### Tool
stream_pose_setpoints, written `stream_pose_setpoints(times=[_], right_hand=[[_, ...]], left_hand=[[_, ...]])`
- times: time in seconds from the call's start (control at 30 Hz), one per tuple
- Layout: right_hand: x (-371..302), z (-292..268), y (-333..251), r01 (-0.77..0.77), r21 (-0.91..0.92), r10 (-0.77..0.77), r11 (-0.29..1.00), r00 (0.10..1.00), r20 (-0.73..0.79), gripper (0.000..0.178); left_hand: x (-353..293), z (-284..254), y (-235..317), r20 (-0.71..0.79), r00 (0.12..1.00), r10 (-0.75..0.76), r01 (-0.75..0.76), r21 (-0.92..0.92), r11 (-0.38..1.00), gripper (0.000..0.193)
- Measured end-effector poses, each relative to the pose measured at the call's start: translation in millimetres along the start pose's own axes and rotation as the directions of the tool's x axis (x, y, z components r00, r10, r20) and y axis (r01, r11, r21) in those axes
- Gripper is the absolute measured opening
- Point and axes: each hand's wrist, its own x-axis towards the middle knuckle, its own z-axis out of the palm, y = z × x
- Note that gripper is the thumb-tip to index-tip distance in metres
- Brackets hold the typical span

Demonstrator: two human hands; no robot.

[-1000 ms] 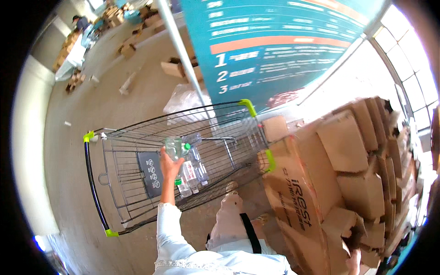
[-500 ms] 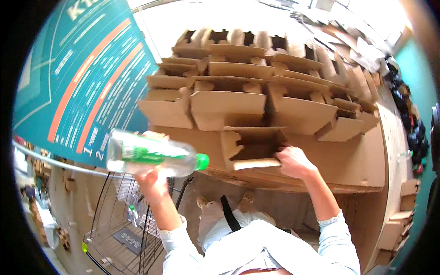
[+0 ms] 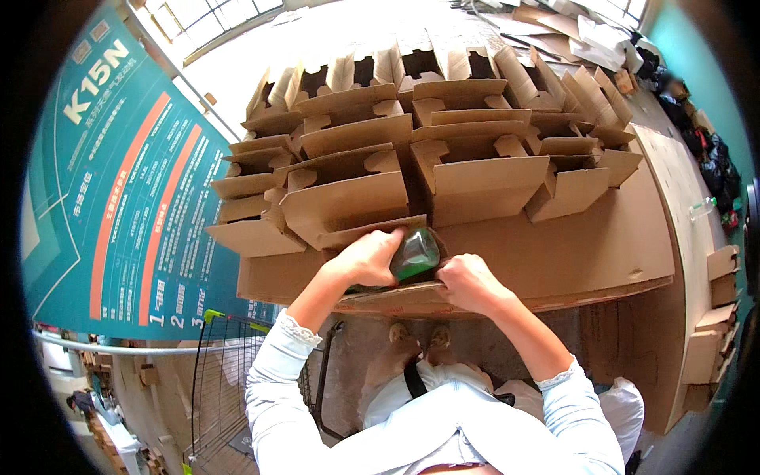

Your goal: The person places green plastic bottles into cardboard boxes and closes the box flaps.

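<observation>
A clear plastic bottle [image 3: 417, 252] with green on it stands base up, its lower part inside a small open cardboard box [image 3: 372, 234] at the front of the table. My left hand [image 3: 369, 258] curls around the bottle's left side, at the box's mouth. On the other side, my right hand [image 3: 472, 282] is closed on the box's right edge. The bottle's green cap and neck are hidden in the box.
Several open cardboard boxes [image 3: 491, 188] stand in rows behind, flaps up, on a large flat carton [image 3: 586, 245]. At left are a teal printed panel [image 3: 79, 198] and a wire cart [image 3: 214, 388]. Cardboard pieces [image 3: 704, 348] lie at the right.
My left hand has brought the bottle rightward from above the cart and turned it upside down into the box. My right hand remains at the box's edge. The view has shifted.
</observation>
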Motion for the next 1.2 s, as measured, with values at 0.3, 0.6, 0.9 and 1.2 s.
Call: stream_pose_setpoints(times=[0.3, 0.6, 0.9, 1.2], right_hand=[[5, 18, -2, 0.017, 0.005, -0.015, 1.0, 0.983, -0.183, 0.01], [35, -15, -8, 0.015, 0.128, 0.055, 0.992, 0.851, -0.523, 0.061], [53, 19, 7, 0.176, 0.014, -0.17, 0.984, 0.966, -0.196, 0.076], [56, 22, -12, 0.027, -0.217, -0.022, 0.976, 0.999, 0.025, 0.09]], left_hand=[[21, 17, -21, 0.156, 0.985, 0.078, -0.099, 0.135, 0.986, 0.033], [-95, 34, -48, -0.814, 0.574, -0.092, 0.031, -0.091, 0.995, 0.056], [-72, 55, -68, -0.776, 0.622, -0.103, 0.015, -0.12, 0.993, 0.063], [-86, 72, -73, -0.641, 0.731, -0.235, -0.012, -0.356, 0.934, 0.066]])
